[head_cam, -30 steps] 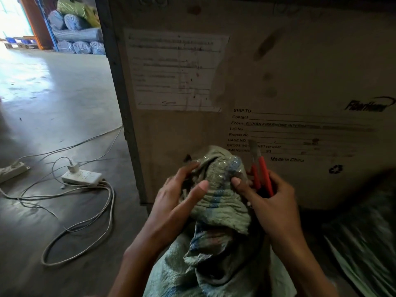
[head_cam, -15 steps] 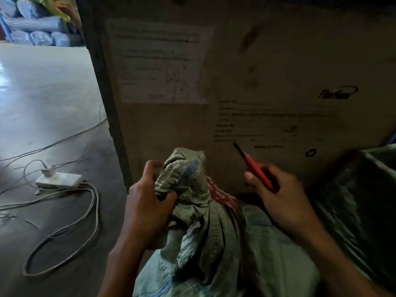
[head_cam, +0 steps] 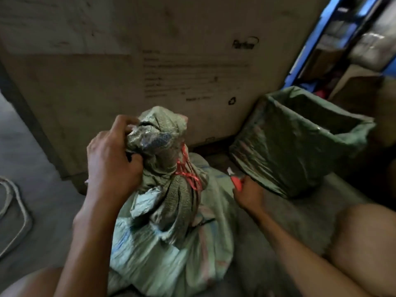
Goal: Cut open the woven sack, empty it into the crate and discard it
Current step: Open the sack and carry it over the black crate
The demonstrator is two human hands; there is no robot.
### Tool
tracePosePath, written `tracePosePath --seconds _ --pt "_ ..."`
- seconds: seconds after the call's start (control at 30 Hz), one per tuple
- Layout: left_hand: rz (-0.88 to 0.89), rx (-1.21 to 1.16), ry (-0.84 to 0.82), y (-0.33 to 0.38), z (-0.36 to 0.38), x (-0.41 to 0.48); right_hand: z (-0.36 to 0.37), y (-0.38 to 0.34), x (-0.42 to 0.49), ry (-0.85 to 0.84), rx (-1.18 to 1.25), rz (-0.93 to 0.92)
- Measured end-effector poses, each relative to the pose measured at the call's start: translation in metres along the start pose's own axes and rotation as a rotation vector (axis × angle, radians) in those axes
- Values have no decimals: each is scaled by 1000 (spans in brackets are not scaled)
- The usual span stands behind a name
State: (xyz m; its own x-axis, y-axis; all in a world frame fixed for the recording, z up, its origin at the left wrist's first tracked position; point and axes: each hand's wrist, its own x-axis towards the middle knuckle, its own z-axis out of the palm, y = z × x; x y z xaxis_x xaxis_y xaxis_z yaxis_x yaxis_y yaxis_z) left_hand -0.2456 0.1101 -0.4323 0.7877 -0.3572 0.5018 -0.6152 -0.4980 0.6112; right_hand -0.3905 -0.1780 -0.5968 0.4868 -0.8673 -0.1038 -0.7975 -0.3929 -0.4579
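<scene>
A pale green woven sack [head_cam: 171,243] stands upright on the floor between my knees. Its bunched neck is tied with red string [head_cam: 188,176]. My left hand [head_cam: 113,161] is shut on the gathered top of the sack, left of the knot. My right hand [head_cam: 246,194] sits lower, to the right of the sack, shut on a red-handled utility knife [head_cam: 234,179] whose short blade points up and left, clear of the cloth. A crate lined with green woven fabric [head_cam: 300,142] stands open to the right.
A large plywood shipping box [head_cam: 150,61] with printed labels fills the view right behind the sack. Blue shelving [head_cam: 334,28] with cartons stands at the far right. A white cable [head_cam: 12,221] loops on the concrete floor at the left. My bare knee [head_cam: 360,239] is at lower right.
The view swung right, bringing the lined crate into sight. My right hand dropped with the knife from beside the sack's top to beside its shoulder. My left hand kept its hold on the neck.
</scene>
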Motion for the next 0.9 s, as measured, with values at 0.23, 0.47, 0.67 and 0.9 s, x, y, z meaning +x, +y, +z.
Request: tracePosePath --seconds 0.23,0.47,0.67,0.9 --pt "139 68 -131 21 27 -8 56 87 -31 -34 -28 246" --pt "228 146 -55 36 55 -15 60 116 -47 -153 -194 398" --pt "205 182 44 44 69 -13 74 130 -54 -236 -243 365" --pt "194 40 100 49 62 -13 7 -3 -17 373 253 79"
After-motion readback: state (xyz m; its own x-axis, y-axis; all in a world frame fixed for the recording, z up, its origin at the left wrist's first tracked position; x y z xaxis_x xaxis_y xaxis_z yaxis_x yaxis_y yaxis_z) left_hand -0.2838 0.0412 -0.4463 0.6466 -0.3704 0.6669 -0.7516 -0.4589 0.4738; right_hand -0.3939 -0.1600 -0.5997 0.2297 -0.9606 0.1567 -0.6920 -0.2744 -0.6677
